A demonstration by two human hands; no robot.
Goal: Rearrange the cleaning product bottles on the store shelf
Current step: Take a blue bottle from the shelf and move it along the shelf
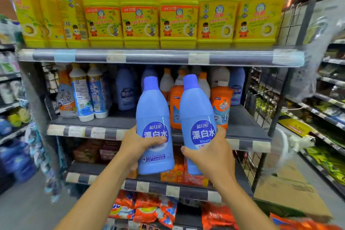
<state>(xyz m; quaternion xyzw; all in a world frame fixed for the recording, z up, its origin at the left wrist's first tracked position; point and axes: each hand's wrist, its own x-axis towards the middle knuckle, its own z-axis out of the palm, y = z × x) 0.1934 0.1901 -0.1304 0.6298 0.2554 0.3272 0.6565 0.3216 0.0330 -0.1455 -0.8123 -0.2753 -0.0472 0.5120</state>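
I hold two blue bleach bottles upright in front of the middle shelf (248,127). My left hand (139,145) grips the left blue bottle (154,112) around its lower half. My right hand (211,152) grips the right blue bottle (196,110) from the right side. Both labels face me. Behind them on the shelf stand orange bottles (221,102), more blue bleach bottles (125,91) and white bottles with blue labels (82,95).
Yellow detergent jugs (141,17) line the top shelf. Red and orange packets (147,209) fill the lower shelves. A wire side panel (261,102) borders the shelf on the right, with a cardboard box (287,190) on the floor beyond it.
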